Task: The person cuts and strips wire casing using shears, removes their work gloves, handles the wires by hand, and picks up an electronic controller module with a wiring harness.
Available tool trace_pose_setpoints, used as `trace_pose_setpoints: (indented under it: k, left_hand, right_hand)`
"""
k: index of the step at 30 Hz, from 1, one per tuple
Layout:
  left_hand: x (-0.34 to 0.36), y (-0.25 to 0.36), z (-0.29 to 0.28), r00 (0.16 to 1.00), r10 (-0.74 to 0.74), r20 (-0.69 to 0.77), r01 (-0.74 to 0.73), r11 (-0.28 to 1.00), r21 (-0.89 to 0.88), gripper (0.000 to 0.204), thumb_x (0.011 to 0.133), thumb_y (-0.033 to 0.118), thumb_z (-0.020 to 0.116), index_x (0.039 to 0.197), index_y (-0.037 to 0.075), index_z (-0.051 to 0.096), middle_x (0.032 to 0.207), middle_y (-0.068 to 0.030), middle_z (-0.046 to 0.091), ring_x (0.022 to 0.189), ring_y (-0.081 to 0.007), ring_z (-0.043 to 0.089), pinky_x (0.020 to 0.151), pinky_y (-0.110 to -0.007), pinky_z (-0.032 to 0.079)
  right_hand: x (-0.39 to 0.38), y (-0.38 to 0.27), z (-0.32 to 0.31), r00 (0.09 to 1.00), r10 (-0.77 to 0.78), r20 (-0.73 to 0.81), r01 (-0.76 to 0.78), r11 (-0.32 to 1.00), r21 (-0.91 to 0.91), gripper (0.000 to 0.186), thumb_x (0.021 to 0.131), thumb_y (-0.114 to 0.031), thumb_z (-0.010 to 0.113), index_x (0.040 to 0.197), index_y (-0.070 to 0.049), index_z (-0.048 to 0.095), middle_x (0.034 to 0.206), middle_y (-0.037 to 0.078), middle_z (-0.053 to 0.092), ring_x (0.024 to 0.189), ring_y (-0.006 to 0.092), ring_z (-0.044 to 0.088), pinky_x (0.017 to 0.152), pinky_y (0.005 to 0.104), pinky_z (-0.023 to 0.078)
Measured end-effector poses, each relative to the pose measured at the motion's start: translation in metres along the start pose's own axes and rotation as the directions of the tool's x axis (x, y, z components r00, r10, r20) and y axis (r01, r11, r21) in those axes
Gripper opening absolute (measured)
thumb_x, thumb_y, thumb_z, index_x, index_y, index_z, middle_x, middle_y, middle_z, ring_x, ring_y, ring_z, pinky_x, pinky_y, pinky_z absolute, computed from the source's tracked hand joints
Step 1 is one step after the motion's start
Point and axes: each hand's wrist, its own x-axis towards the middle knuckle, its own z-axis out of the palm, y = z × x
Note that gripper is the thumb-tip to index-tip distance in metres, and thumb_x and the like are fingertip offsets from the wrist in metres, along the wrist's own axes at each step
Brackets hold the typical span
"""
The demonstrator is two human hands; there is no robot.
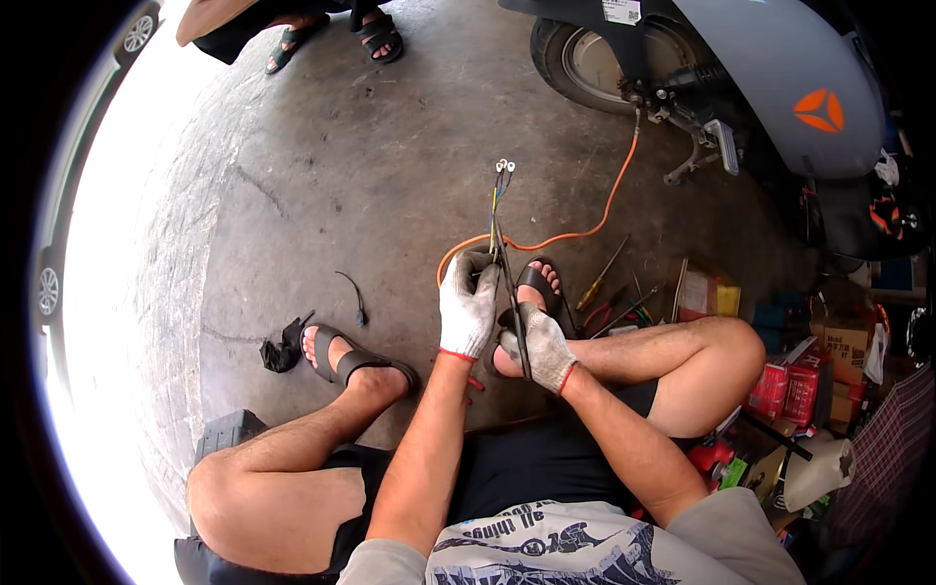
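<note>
My left hand [469, 304], in a white work glove with a dirty grey grip side, pinches a bundle of thin wires [495, 213] in front of me. Ring terminals [503, 167] cap the wires, which stand upright; one is yellow-green, another blue. A long black cable sleeve [516, 317] slants from the bundle down toward me. Lower on that sleeve, my gloved right hand [539, 351] is closed around it. An orange cable [585, 234] runs from the scooter's wheel hub and loops up to my left glove, where its end is hidden.
A grey scooter [790, 78] with its rear wheel [595, 63] stands at the far right. By my right foot lie a screwdriver [592, 291] and pliers [597, 317]. Boxes [785, 390] crowd the right. Black plastic [284, 348] sits beside my left foot. Another person's sandalled feet [380, 37] are far ahead.
</note>
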Motion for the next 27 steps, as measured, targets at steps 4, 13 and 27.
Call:
trace_pose_setpoints:
  k: [4, 13, 27]
  left_hand:
    - [-0.001, -0.003, 0.002, 0.990, 0.133, -0.042, -0.128, 0.987, 0.102, 0.011, 0.086, -0.005, 0.064, 0.097, -0.002, 0.062, 0.102, -0.0121, 0.065, 0.090, -0.0205, 0.063, 0.082, -0.030, 0.051]
    - [0.000, 0.007, 0.002, 0.952, 0.305, -0.005, -0.287, 0.903, 0.320, 0.012, 0.084, -0.004, 0.065, 0.095, -0.002, 0.063, 0.104, -0.0147, 0.064, 0.091, -0.0275, 0.065, 0.079, -0.034, 0.053]
    - [0.001, 0.010, 0.002, 0.967, 0.256, -0.005, -0.246, 0.937, 0.248, 0.011, 0.084, -0.001, 0.065, 0.095, -0.002, 0.063, 0.100, -0.0153, 0.064, 0.087, -0.0284, 0.066, 0.078, -0.034, 0.053]
  right_hand:
    - [-0.001, -0.003, 0.001, 1.000, 0.001, 0.008, 0.000, 0.995, -0.102, 0.024, 0.079, -0.020, 0.071, 0.088, -0.002, 0.057, 0.071, 0.014, 0.062, 0.069, 0.0350, 0.063, 0.064, 0.0426, 0.049]
    - [0.004, 0.014, -0.001, 0.996, 0.037, -0.086, -0.049, 0.988, -0.146, 0.025, 0.082, -0.018, 0.064, 0.100, -0.001, 0.059, 0.080, 0.023, 0.066, 0.081, 0.0423, 0.066, 0.070, 0.0485, 0.052]
    - [0.009, 0.018, -0.006, 0.988, -0.023, -0.151, 0.002, 0.991, -0.136, 0.022, 0.080, -0.019, 0.066, 0.090, 0.000, 0.060, 0.072, 0.025, 0.064, 0.074, 0.0453, 0.065, 0.064, 0.0512, 0.052]
